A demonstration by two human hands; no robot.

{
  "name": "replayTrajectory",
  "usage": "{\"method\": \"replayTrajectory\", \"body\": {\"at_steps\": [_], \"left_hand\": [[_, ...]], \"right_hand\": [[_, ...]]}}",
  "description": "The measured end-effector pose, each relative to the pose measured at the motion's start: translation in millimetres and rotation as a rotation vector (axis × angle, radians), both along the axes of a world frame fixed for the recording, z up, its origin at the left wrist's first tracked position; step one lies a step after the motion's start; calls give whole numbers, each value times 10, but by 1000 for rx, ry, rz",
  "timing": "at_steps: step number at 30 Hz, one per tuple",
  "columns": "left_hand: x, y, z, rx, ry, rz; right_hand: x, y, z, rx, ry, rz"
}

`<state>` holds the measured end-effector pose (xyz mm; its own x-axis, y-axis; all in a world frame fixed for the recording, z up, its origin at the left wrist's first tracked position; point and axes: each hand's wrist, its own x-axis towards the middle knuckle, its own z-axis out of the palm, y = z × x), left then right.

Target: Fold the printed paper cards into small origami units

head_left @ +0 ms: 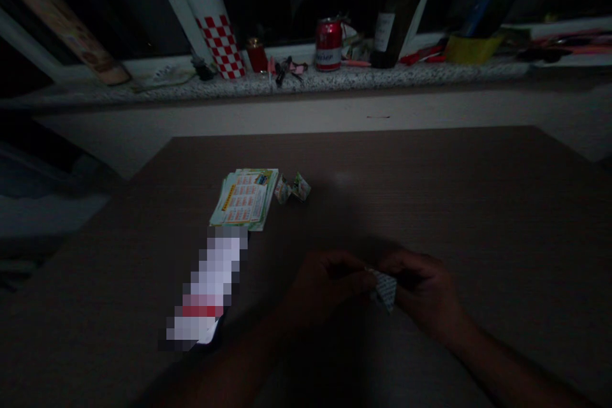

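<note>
Between my two hands is a small folded piece of printed paper [385, 291], its lower corner pointing down toward me. My left hand [329, 280] pinches its upper left corner between thumb and fingers. On the other side, my right hand [423, 287] has its fingers curled at the paper's right edge; shadow hides part of that grip. Farther off lie two small folded paper pieces [300, 187], close beside a stack of printed sheets [245, 197] with calendar-like grids.
A phone [210, 280] with a lit, blurred-out screen lies left of my left arm on the dark wooden table [454, 204]. Beyond the table, a granite windowsill [282, 84] carries a checkered bottle [222, 44], a red can [328, 44], a dark bottle [385, 32] and small clutter.
</note>
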<state>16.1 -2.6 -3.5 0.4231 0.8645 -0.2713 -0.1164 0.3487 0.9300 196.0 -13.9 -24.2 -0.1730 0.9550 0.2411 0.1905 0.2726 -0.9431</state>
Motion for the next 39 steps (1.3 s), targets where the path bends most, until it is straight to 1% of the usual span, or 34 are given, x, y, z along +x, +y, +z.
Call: {"method": "replayTrajectory", "body": {"at_steps": [4, 6, 8, 10, 12, 14, 16, 19, 22, 25, 27, 29, 30, 32, 34, 36, 39], "left_hand": [[-17, -4, 0, -12, 24, -2], [-38, -5, -8, -9, 44, -42], [-55, -3, -16, -5, 66, -93], [-65, 4, -19, -2, 100, -113], [-68, 20, -14, 2, 126, -73], [-68, 44, -5, 15, 124, 7], [-65, 68, 0, 30, 106, 98], [-50, 83, -4, 30, 81, 214], [-28, 68, -18, 32, 66, 270], [-33, 45, -16, 71, 99, 229], [-64, 37, 4, 151, 144, 168], [-112, 38, 33, 325, 211, 98], [-137, 42, 48, 444, 250, 65], [-181, 55, 68, 672, 351, -40], [-209, 71, 74, 801, 399, -101], [-221, 83, 71, 848, 391, -111], [-219, 83, 74, 836, 370, -100]], "right_hand": [[-18, 20, 9, -233, 138, 73], [-20, 24, 10, -332, 193, 110], [-19, 20, 8, -389, 212, 149], [-19, 9, 10, -394, 209, 160], [-20, -7, 17, -330, 185, 102], [-16, -23, 30, -199, 152, 20], [-10, -35, 44, -44, 98, -15], [-7, -40, 56, 157, -3, 53], [-23, -29, 59, 270, -73, 78], [-27, -15, 62, 333, -103, 51], [-7, -9, 66, 360, -131, 52], [26, -8, 71, 363, -169, 62], [43, -9, 75, 359, -187, 74], [70, -14, 86, 353, -209, 102], [85, -16, 100, 357, -212, 121], [91, -14, 112, 368, -204, 120], [97, -4, 108, 377, -181, 121]]}}
